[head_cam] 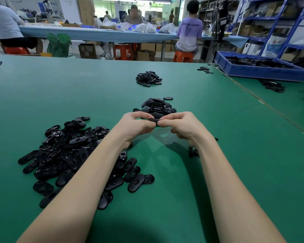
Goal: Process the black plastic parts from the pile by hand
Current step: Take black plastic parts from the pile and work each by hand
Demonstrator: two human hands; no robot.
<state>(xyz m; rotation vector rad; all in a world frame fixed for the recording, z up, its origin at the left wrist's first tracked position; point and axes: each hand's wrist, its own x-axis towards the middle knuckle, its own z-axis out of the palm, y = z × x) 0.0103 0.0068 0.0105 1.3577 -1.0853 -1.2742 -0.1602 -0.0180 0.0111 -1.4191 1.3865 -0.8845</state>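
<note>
Surface: green table mat [42,95], workshop behind w/ seated people at a blue-covered bench [95,35], orange stools, shelving at right.
L hand [135,128]: raised over mat, forearm coming in from lower left, fingers curled, thumb + forefinger pinching left end of a black part [154,121].
R hand [181,126]: mirrors it from lower right, thumb + forefinger pinching part's right end, other fingers curled under.
Part: held between both hands above mat, centre frame; long axis runs left-right, edge-on to camera.
Big pile [68,155]: loose black oval parts, left of L forearm, partly under it.
Near pile [156,106]: just beyond hands, some parts stacked on edge.
Far pile [148,78]: further back, well apart.
Blue tray [253,71]: upper right, holds more black parts.
</note>
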